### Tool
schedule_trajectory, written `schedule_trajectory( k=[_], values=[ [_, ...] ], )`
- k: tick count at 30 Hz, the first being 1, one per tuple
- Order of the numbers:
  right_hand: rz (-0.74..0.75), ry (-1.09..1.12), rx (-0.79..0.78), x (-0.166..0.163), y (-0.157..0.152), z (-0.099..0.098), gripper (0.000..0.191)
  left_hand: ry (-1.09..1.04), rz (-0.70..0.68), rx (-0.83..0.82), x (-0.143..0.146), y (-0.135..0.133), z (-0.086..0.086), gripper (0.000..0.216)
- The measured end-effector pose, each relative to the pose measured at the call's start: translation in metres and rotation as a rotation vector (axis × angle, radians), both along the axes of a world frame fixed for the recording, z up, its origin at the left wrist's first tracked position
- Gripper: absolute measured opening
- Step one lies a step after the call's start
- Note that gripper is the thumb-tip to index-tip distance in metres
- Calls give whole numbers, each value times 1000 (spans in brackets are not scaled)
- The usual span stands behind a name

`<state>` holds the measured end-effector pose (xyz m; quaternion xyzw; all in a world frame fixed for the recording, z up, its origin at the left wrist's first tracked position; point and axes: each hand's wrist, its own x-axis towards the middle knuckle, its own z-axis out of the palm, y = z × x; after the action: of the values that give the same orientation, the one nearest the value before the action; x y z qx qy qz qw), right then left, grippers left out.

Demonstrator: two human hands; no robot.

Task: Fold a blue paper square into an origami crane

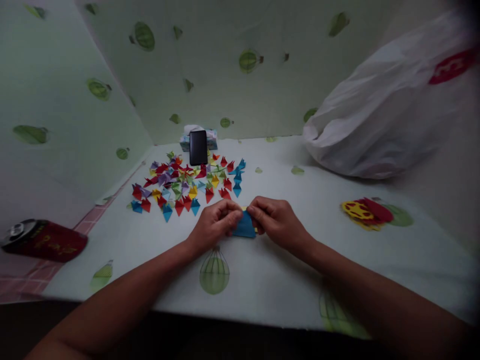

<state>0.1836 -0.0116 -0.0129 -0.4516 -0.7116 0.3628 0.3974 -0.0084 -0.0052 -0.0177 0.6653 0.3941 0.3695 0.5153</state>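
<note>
A small folded piece of blue paper (245, 227) lies low over the white table cover (262, 280), just in front of me. My left hand (215, 223) pinches its left edge and my right hand (275, 221) pinches its right edge, fingertips nearly meeting above it. A sliver of yellow paper shows under my right fingers. Beyond my hands spreads a pile of several small folded paper shapes (187, 184) in red, blue, yellow, green and purple.
A black phone (198, 147) leans upright against a tissue box (210, 136) at the back. A large white plastic bag (390, 110) fills the right rear. A red box (47, 241) lies at the left edge. Patterned walls enclose the table.
</note>
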Motion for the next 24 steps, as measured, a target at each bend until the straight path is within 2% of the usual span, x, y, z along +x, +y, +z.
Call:
schedule_trajectory(
  k=[3,6,8,13,16,24],
  values=[
    [58,53,-43,-3,-2,-2,34,15,-6,-13,1,-1,-1,26],
    [87,174,-137,-7,-4,-5,39,-65,88,9,2,-2,-2,26],
    [110,162,-164,-9,-5,-5,33,-106,130,-14,3,-3,-3,26],
    [107,128,-178,-8,-5,-4,26,-146,98,-87,5,-2,-4,26],
    [161,112,-192,-8,-5,-3,24,-159,81,-101,5,-2,-5,27],
    [262,235,-394,-13,-8,-8,23,-103,120,-26,5,-9,-5,29]
  ],
)
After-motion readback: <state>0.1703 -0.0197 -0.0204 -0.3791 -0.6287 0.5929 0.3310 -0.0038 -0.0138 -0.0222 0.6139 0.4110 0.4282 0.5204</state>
